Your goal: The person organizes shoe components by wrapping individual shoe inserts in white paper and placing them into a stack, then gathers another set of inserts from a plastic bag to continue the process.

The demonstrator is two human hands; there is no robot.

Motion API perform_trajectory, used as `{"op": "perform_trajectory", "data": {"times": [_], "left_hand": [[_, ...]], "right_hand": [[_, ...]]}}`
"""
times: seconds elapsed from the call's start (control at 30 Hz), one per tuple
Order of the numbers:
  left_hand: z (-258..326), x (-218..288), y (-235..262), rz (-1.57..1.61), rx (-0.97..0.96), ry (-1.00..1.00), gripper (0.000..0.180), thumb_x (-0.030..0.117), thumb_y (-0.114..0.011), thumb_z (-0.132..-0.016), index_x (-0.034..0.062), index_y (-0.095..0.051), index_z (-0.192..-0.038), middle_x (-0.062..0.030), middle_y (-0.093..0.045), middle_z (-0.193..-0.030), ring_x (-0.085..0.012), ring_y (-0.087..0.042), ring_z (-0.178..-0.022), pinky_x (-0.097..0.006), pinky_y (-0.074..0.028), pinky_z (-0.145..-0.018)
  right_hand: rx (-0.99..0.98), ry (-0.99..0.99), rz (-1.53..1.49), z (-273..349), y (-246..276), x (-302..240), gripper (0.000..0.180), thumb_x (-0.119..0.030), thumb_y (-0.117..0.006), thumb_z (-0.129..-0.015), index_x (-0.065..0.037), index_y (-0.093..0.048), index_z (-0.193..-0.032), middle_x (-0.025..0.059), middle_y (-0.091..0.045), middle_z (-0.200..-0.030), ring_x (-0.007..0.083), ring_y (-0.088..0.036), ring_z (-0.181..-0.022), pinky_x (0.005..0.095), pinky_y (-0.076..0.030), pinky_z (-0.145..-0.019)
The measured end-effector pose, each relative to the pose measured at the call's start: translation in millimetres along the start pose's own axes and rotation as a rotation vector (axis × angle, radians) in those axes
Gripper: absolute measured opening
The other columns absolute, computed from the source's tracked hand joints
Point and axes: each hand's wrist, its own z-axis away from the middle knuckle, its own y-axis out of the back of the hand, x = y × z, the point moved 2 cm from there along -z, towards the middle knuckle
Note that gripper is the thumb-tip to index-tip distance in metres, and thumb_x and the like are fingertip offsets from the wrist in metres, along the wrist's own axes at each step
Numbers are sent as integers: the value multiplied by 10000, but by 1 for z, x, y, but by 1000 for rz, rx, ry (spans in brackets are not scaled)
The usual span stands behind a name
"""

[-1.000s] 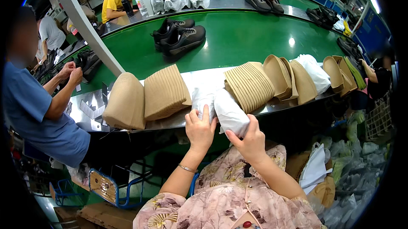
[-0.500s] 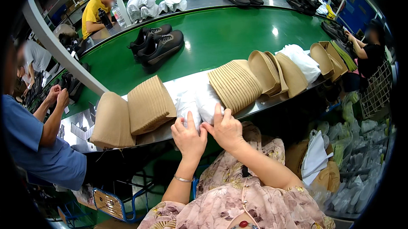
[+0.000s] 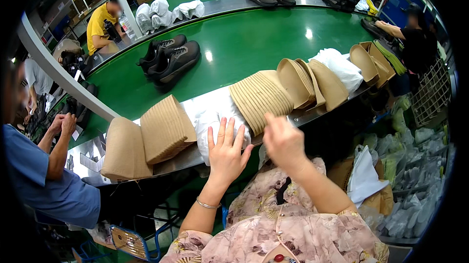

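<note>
Head view: left hand (image 3: 225, 154) on white paper (image 3: 215, 119).

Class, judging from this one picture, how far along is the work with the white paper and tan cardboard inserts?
Done: nothing finished shows at this spot. In hand: left hand lies flat on the white paper; right hand hovers by the fanned tan inserts, holding nothing. Left: that whole fan and two more tan stacks look untouched.

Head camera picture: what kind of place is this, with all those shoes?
Most likely a shoe factory line. Dark shoes ride a green conveyor belt, tan stacked insoles sit at its edge by the person's hands, and other workers handle shoes along the belt.
</note>
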Motion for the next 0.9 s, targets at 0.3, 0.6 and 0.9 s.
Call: {"op": "perform_trajectory", "data": {"times": [0.3, 0.6, 0.9], "left_hand": [[-30, 15, -28, -202, 2, 83, 477, 342, -680, -740, -48, -545, -979, -228, -527, -1173, -351, -452, -1166, -511, -254, -1020], [-35, 0, -49, -18, 17, 215, 460, 337, -618, -813, -72, -541, -1009, -224, -536, -1166, -336, -429, -1208, -505, -236, -1037], [-36, -24, -48, 268, 50, 289, 490, 355, -548, -871, -67, -515, -1120, -241, -536, -1169, -359, -453, -1179, -503, -240, -1033]], "right_hand": [[-153, -398, -88, -72, -36, 108, 425, -383, -506, -867, 25, -494, -982, 257, -563, -952, 407, -570, -907, 490, -456, -778], [-358, -678, -399, -85, -55, 119, 749, -524, -542, -796, 17, -376, -1287, 290, -524, -1169, 389, -516, -1094, 446, -395, -931], [25, -354, -427, -86, -14, 96, 639, -396, -701, -713, -12, -532, -1196, 208, -503, -1023, 340, -481, -1020, 393, -401, -898]]}}
